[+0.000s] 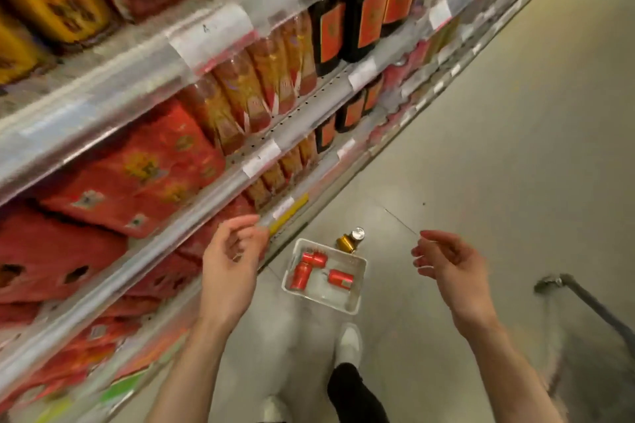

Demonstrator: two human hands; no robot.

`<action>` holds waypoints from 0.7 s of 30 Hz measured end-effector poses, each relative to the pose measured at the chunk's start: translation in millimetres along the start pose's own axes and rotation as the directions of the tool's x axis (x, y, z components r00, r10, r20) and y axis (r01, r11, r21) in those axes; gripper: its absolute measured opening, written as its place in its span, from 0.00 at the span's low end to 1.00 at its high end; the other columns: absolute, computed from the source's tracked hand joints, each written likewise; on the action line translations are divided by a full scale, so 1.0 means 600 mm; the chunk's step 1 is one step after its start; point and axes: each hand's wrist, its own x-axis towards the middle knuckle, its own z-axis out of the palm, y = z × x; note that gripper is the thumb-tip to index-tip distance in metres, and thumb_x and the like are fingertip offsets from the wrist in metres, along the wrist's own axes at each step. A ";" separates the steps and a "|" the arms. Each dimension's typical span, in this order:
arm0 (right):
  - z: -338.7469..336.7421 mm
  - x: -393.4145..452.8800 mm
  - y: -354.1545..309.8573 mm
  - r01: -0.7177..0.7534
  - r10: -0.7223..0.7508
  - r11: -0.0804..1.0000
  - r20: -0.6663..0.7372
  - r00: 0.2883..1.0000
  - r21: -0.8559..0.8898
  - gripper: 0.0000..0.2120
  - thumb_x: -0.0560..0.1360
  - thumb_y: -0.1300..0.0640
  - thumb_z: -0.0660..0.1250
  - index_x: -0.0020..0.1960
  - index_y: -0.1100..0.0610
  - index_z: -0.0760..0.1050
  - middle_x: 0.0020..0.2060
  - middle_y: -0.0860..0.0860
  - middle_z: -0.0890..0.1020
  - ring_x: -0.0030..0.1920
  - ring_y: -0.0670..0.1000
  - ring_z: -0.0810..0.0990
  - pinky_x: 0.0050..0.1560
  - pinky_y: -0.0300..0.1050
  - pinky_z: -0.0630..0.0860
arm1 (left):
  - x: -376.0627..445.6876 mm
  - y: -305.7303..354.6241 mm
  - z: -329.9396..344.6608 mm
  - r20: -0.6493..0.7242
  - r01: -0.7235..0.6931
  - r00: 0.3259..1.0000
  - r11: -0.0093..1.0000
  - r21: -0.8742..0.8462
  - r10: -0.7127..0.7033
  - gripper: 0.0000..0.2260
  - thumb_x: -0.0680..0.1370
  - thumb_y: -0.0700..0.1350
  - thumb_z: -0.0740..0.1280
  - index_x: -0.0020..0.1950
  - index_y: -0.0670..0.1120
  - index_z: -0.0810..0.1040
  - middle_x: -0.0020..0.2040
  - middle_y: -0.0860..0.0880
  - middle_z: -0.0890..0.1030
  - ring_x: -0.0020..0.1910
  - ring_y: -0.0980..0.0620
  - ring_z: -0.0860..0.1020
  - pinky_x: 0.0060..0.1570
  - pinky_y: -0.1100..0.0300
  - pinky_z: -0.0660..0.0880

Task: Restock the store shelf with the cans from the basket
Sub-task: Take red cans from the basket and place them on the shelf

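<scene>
My left hand (231, 263) and right hand (446, 264) hang released, fingers loosely curled, grasping nothing, above the floor. The basket (357, 280) sits on the floor beside the shelf (144, 244) base. Three red cans (309, 268) lie inside the basket; a gold can (348, 241) lies just beyond its far rim.

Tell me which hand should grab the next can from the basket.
Left, probably. Both hands are empty and open, but the left hand hovers nearer the basket, on the side where two red cans lie. The right hand hangs farther off, over bare floor.
</scene>
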 end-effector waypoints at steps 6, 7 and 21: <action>0.050 0.160 0.199 -0.067 0.079 0.985 0.071 0.994 -0.159 0.07 0.80 0.61 0.69 0.56 0.56 0.81 0.40 0.54 0.87 0.39 0.51 0.84 0.41 0.42 0.79 | 0.085 -0.243 0.096 0.038 0.169 0.984 0.980 0.107 -0.173 0.06 0.80 0.38 0.68 0.54 0.48 0.80 0.42 0.51 0.83 0.40 0.51 0.80 0.47 0.57 0.78; 0.063 0.187 0.242 -0.068 0.083 0.981 0.075 0.994 -0.182 0.07 0.79 0.61 0.69 0.56 0.56 0.81 0.40 0.53 0.87 0.38 0.51 0.84 0.40 0.40 0.80 | 0.102 -0.297 0.109 0.057 0.185 0.979 0.974 0.130 -0.193 0.07 0.80 0.39 0.69 0.54 0.50 0.80 0.43 0.51 0.84 0.42 0.49 0.82 0.49 0.53 0.79; 0.243 0.473 0.830 0.056 0.011 0.934 0.184 0.983 -0.354 0.07 0.79 0.55 0.71 0.57 0.51 0.80 0.47 0.51 0.85 0.48 0.53 0.85 0.52 0.52 0.83 | 0.292 -0.916 0.250 0.047 0.113 0.991 0.970 0.216 -0.126 0.09 0.80 0.42 0.68 0.54 0.57 0.78 0.48 0.47 0.84 0.47 0.46 0.82 0.53 0.48 0.81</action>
